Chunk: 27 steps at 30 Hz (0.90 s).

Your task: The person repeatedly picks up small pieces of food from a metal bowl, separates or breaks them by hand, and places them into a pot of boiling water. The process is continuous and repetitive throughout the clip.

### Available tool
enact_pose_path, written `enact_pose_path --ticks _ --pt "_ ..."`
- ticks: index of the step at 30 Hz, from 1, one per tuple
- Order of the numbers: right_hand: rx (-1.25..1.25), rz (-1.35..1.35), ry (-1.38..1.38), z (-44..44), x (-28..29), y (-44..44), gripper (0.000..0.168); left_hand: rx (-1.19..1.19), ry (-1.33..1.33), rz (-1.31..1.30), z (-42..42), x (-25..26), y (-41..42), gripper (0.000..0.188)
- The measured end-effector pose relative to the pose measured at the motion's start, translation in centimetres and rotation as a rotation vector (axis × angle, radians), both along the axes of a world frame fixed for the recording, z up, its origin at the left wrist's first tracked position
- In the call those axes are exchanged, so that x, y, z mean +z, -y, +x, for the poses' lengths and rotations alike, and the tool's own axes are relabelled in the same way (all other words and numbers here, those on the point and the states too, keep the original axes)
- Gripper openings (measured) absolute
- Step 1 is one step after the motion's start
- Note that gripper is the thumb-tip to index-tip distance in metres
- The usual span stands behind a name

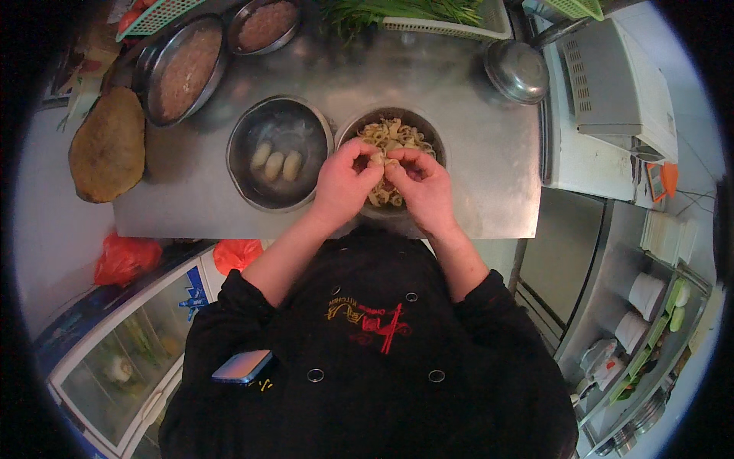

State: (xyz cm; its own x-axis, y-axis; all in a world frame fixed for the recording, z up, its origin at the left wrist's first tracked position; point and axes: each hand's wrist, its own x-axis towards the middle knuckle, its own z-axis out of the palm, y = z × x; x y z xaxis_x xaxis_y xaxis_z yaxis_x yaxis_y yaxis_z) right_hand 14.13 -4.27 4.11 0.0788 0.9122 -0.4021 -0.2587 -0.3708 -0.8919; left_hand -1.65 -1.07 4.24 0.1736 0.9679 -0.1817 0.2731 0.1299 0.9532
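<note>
Above a metal bowl (440, 140), my left hand (345, 185) and my right hand (425, 192) meet fingertip to fingertip. Pinched between both thumbs and forefingers is a small pale food piece (383, 161), partly hidden by the fingers. Pale yellowish, curled food pieces (397, 133) fill the bowl under my hands; exactly what food they are I cannot tell. Left of my left hand stands a wider metal bowl (287, 117). Three pale, oval, rolled-looking pieces (275, 165) lie side by side on its bottom.
The steel table (487, 172) carries two bowls of pinkish minced meat (186, 80) (266, 26) at the back left. Green leafy stalks (418, 10) lie in a plastic basket (447, 26). An upturned metal bowl (519, 72) sits back right. A brown board (109, 146) is far left.
</note>
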Motion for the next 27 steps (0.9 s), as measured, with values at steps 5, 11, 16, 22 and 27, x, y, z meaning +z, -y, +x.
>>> enact_pose_path --ticks 5,11,16,22,27 --pt "-0.051 0.098 0.080 -0.1 -0.6 0.1 0.027 -0.075 0.242 -0.051 -0.1 0.3 -1.0 0.019" --pt "0.142 0.061 0.337 1.2 1.3 0.2 0.025 -0.310 0.177 -0.372 -1.7 2.3 -2.6 0.018" --pt "0.154 0.103 0.324 2.0 1.2 0.2 0.022 -0.204 0.350 -0.426 -1.0 1.1 -1.7 0.017" --pt "0.127 0.100 -0.013 2.6 1.3 0.1 0.017 -0.096 0.534 -0.442 -0.1 1.4 -0.6 0.010" --pt "0.057 0.077 -0.165 2.3 0.4 0.0 0.016 -0.134 0.484 -0.363 0.0 1.1 -0.8 0.011"
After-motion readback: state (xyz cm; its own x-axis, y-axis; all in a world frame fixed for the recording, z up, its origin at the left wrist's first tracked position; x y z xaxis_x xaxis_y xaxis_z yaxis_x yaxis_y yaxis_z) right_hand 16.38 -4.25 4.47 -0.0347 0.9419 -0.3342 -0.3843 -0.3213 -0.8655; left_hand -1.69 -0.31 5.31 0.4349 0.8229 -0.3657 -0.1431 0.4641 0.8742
